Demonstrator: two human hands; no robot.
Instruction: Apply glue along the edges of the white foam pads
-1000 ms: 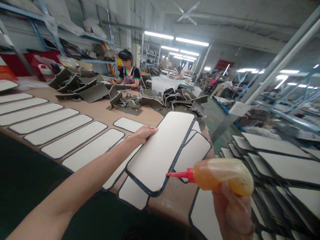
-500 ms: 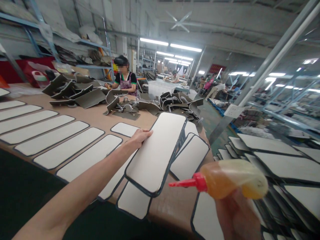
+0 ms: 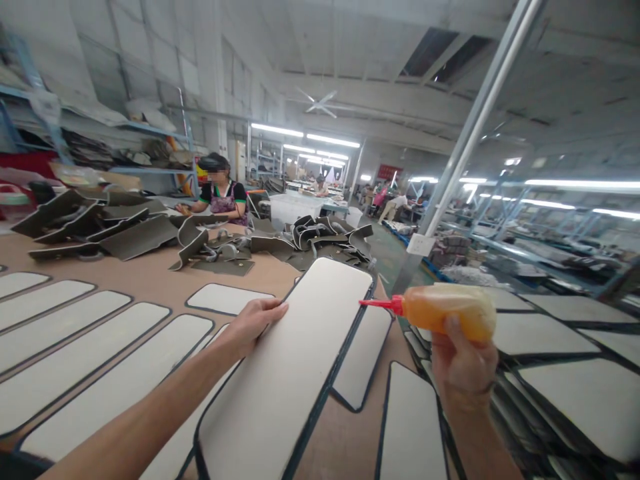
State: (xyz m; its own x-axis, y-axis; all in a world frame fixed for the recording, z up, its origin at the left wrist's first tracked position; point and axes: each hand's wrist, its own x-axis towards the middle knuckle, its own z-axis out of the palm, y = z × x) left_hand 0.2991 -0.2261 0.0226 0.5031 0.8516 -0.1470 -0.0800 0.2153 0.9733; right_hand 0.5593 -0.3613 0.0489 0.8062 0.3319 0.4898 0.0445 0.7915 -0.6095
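Note:
My left hand point(image 3: 253, 322) grips the left edge of a long white panel with a dark rim point(image 3: 295, 367), holding it above the brown table point(image 3: 165, 283). My right hand point(image 3: 463, 363) is closed round an orange squeeze bottle with a red nozzle point(image 3: 440, 310). The nozzle tip hovers just off the panel's far right edge.
Several more white panels point(image 3: 95, 353) lie in a row on the table, others overlap on a rack at the right point(image 3: 565, 353). Grey folded pieces point(image 3: 130, 233) are piled at the table's far end, where a person point(image 3: 220, 193) sits. A metal post point(image 3: 465, 140) rises at right.
The panel in my left hand has come closer and lower. My right hand has lifted the bottle so its nozzle is now near the panel's far right edge.

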